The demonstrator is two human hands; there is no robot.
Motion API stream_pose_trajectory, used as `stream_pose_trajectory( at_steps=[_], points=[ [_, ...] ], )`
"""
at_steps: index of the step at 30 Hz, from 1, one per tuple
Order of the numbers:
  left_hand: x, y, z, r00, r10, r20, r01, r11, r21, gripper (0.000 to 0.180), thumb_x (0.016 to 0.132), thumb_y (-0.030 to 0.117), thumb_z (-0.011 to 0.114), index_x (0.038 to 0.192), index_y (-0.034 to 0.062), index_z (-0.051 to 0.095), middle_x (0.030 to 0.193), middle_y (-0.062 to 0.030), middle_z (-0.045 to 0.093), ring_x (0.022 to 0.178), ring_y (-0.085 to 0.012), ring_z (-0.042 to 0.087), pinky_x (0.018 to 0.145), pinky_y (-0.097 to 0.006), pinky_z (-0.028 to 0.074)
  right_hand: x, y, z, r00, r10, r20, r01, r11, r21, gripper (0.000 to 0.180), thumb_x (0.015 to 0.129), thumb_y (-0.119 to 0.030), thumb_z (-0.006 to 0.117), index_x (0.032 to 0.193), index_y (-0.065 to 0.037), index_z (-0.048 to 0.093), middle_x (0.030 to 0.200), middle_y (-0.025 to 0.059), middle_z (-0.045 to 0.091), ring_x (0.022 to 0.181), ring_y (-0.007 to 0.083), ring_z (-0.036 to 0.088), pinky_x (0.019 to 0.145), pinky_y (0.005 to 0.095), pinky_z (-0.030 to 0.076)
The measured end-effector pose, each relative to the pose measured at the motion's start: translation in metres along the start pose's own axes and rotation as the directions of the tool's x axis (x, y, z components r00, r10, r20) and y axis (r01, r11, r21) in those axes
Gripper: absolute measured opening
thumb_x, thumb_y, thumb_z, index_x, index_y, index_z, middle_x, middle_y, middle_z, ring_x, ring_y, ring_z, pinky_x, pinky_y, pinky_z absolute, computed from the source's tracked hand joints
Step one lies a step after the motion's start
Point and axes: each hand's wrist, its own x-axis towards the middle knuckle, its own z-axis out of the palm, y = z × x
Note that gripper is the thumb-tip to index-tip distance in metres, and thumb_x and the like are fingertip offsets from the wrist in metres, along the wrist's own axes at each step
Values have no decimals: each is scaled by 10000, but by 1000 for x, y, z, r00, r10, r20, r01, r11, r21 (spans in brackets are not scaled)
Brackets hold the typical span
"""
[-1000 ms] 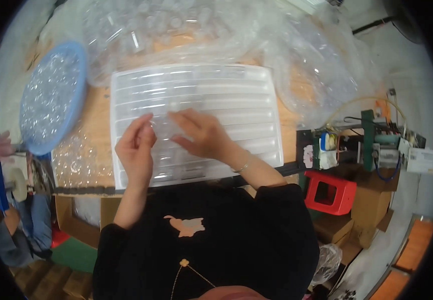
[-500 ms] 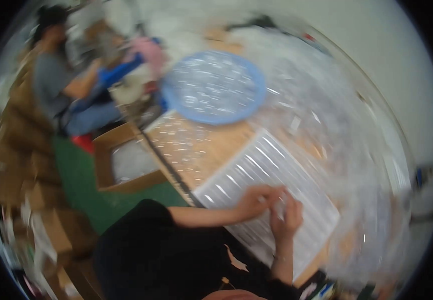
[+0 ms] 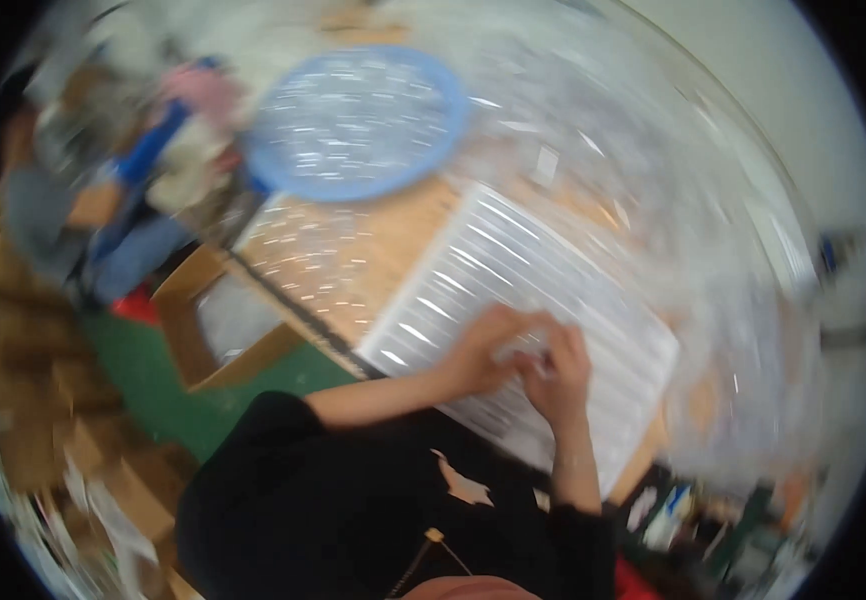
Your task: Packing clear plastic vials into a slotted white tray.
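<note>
The view is smeared by motion. A white ribbed plastic tray (image 3: 513, 250) lies slanted on a wooden table (image 3: 353, 260). My left hand (image 3: 481, 348) and my right hand (image 3: 559, 366) meet over the tray's near part, fingers curled toward each other and touching. Something small and pale shows between them, too blurred to name. Which hand grips it is unclear.
A round blue basin (image 3: 353, 120) of clear bits sits beyond the tray on the left. Clear plastic bags (image 3: 653, 160) pile up at the back right. An open cardboard box (image 3: 223, 335) stands on the green floor, and another person (image 3: 43, 200) sits at the far left.
The view has swung left and tilted, so the tray now lies on a slant. Both hands have drawn together over the tray's near part.
</note>
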Motion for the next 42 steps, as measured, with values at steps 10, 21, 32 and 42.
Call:
stream_pose_trajectory(
  at_steps=[10, 21, 32, 42],
  points=[
    [-31, -24, -54, 963, -267, 28, 267, 943, -197, 503, 814, 30, 544, 1283, -32, 372, 1152, -160, 523, 1072, -232, 480, 942, -330, 339, -58, 245, -233, 608, 313, -729, -769, 458, -445, 317, 834, -290, 563, 752, 11, 619, 656, 153, 625, 636, 274, 619, 588, 349, 462],
    [-22, -12, -32, 991, -40, 126, 40, 999, -2, 526, 786, -42, 496, 1285, 48, 355, 1104, -188, 517, 1014, -312, 509, 906, -378, 372, -89, 314, -248, 518, 714, -471, -783, 175, -596, 439, 782, -396, 571, 838, 33, 647, 861, 249, 617, 827, 387, 603, 736, 434, 475],
    [2, -10, -25, 903, -323, 285, 396, 882, -256, 459, 698, -2, 691, 1126, -14, 524, 1032, -68, 578, 950, -129, 532, 837, -261, 425, -17, 48, -92, 879, 457, 133, -470, 791, 391, 328, 722, -22, 692, 1038, -44, 608, 912, 51, 633, 688, 85, 591, 663, 229, 498],
    [1, -6, -56, 519, -441, 732, 854, 256, -452, 297, 798, 129, 638, 1055, -11, 590, 790, -46, 618, 642, -80, 530, 564, -203, 417, 19, -8, -32, 887, -327, 326, 292, 944, 153, 351, 660, -40, 709, 992, -72, 600, 981, 78, 601, 801, 222, 611, 681, 277, 511]
  ],
)
